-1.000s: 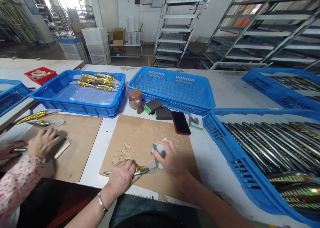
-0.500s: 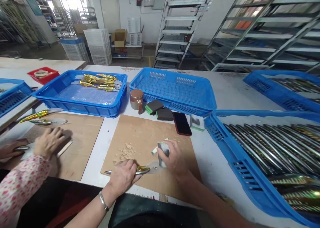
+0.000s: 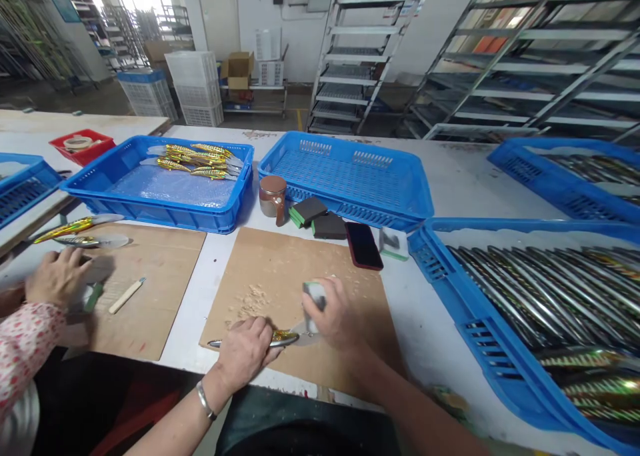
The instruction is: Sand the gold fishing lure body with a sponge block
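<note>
A gold fishing lure [image 3: 280,339] lies flat near the front edge of a brown board [image 3: 280,269], pinned under the closed left hand [image 3: 245,351]. Just beside its exposed end, the right hand [image 3: 334,315] grips a grey sanding block [image 3: 314,300] upright, touching the lure's clear lip.

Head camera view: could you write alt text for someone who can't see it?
A person's left hand pins a gold fishing lure to a brown board while the right hand presses a sanding block against it. Blue trays of lures surround the board.
</note>
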`<act>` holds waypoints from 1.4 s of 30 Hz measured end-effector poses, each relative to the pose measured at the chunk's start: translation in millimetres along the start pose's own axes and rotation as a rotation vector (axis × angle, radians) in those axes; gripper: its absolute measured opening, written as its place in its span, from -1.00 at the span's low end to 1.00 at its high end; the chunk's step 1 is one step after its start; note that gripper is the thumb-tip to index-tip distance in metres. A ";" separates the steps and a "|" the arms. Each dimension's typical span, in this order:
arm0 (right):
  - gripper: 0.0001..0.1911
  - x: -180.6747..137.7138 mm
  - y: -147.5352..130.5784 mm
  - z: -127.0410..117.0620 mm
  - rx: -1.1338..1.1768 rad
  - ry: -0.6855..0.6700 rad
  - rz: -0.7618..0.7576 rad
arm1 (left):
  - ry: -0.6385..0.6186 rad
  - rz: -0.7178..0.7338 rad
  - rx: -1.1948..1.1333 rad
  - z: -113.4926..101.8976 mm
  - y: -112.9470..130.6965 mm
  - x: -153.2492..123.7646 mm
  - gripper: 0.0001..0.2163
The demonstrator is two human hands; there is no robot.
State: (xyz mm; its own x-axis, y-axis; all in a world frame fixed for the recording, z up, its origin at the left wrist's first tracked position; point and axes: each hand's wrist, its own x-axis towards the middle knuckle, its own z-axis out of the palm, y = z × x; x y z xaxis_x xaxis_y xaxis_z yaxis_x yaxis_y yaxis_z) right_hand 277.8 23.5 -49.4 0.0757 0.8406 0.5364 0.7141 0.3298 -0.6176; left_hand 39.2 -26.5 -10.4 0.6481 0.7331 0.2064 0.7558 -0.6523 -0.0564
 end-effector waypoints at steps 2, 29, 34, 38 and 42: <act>-0.70 1.7 -20.0 6.8 0.057 -0.052 -0.030 | 0.011 0.004 0.011 -0.6 -0.3 0.4 -0.74; -0.69 0.3 -13.3 2.1 0.084 -0.090 -0.072 | -0.004 -0.007 0.005 1.7 0.0 -2.0 -0.76; -0.69 -1.9 23.0 -12.6 -0.028 -0.011 -0.082 | -0.095 -0.024 -0.017 -6.1 1.9 -0.6 -0.83; -0.67 -3.0 2.9 -3.4 -0.011 0.000 -0.047 | -0.128 -0.047 -0.006 -10.9 2.7 1.0 -0.84; -0.69 -3.3 -12.1 1.7 0.083 -0.072 -0.082 | -0.093 -0.032 -0.018 -9.3 2.1 0.1 -0.85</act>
State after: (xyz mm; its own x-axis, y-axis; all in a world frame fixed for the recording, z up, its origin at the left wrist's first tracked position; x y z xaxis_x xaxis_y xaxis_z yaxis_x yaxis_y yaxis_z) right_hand 267.8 17.5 -44.6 -0.0328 0.8372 0.5458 0.6557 0.4302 -0.6205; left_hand 40.0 -29.5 -1.4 0.6303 0.7676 0.1158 0.7749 -0.6312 -0.0332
